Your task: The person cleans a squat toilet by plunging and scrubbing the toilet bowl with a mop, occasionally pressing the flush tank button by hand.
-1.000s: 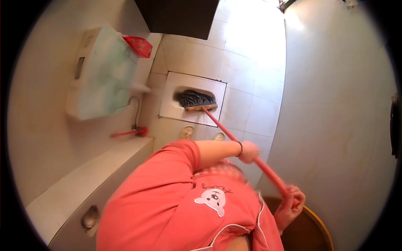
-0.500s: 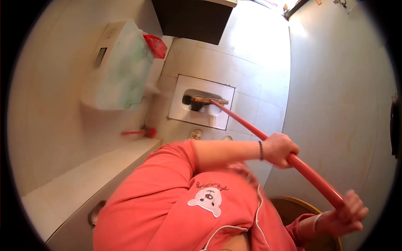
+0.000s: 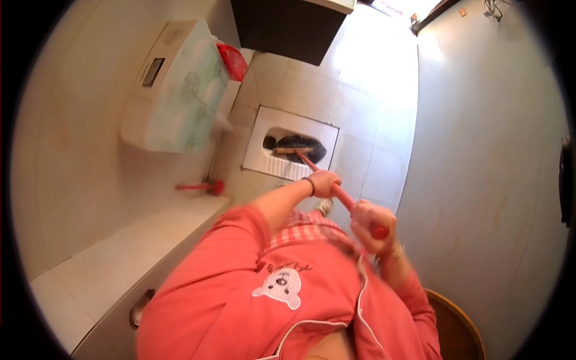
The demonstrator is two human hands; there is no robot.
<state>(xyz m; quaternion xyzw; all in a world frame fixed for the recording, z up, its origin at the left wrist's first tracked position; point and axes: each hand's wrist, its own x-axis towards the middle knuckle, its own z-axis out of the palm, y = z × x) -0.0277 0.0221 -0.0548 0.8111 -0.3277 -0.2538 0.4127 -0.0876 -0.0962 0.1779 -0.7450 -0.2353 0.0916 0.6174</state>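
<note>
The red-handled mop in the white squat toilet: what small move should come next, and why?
Probably slide the black mop head a little left, toward the dark hole: it lies in the white squat toilet, leaving that hole uncovered, and the left hand and right hand both grip its red pole.

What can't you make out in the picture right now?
Head view:
Mop handle: partly hidden by left hand and right hand.
Dark cabinet: cut off by the top edge.
Brown tub: partly behind right sleeve, cut by bottom edge.
Round mark on white tank: too small to read.
</note>
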